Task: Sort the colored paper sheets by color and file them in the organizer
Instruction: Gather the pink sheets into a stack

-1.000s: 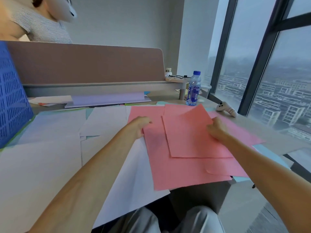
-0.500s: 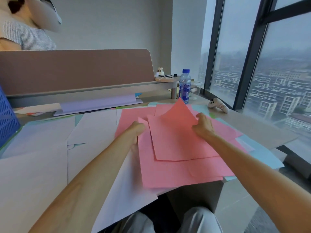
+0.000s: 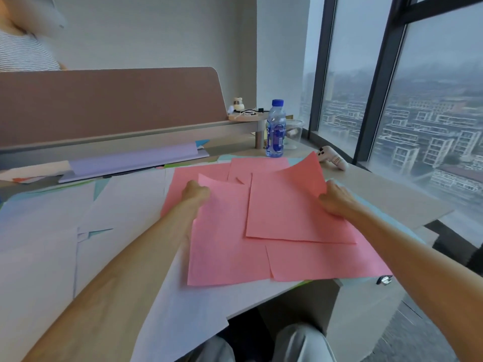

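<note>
While the left hand (image 3: 196, 192) grips the lower pink sheet (image 3: 224, 244), the right hand (image 3: 337, 202) pinches the curled top sheet (image 3: 287, 205).

The pale wood desk (image 3: 386, 197) in front of me is mostly papered over. White sheets (image 3: 125, 199) cover its left, and pink sheets (image 3: 235, 246) overlap in the middle, atop light blue sheets (image 3: 364, 202). A water bottle (image 3: 275, 129) stands at the back, with a white controller (image 3: 333, 159) to its right on bare wood.

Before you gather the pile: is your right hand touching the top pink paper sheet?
Touching. The head view shows the right hand gripping the right edge of the top pink paper sheet.
</note>
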Available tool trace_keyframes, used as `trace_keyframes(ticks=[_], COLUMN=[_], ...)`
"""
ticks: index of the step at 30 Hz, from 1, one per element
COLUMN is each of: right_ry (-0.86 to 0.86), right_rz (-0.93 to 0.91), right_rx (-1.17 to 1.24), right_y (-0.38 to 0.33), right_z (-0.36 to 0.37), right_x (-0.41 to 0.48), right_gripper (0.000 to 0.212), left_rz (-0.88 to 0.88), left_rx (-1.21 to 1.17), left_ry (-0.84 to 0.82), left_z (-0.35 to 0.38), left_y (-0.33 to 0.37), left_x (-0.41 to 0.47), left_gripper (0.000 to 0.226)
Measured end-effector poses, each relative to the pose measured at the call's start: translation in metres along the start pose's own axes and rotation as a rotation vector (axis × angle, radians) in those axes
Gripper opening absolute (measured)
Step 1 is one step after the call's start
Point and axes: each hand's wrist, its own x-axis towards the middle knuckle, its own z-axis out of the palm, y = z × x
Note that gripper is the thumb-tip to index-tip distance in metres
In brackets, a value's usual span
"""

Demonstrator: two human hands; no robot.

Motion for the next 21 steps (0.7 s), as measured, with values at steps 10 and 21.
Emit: trace_keyframes(ticks=[10,21], right_ry=[0.091,-0.079], right_rz=[-0.134,-0.150], right_rx=[0.030,-0.073], right_y=[-0.054,-0.069], right_z=[0.007,0.019], right_x=[-0.017,-0.041], right_gripper=[0.018,0.033], left_rz=[-0.033,0.007], left_rx=[-0.221,-0.265], left_ry=[-0.237,-0.313], left_z=[-0.015,0.001], left_y=[-0.011,-0.008], left_x=[-0.008,-0.018], left_gripper=[0.028,0.027])
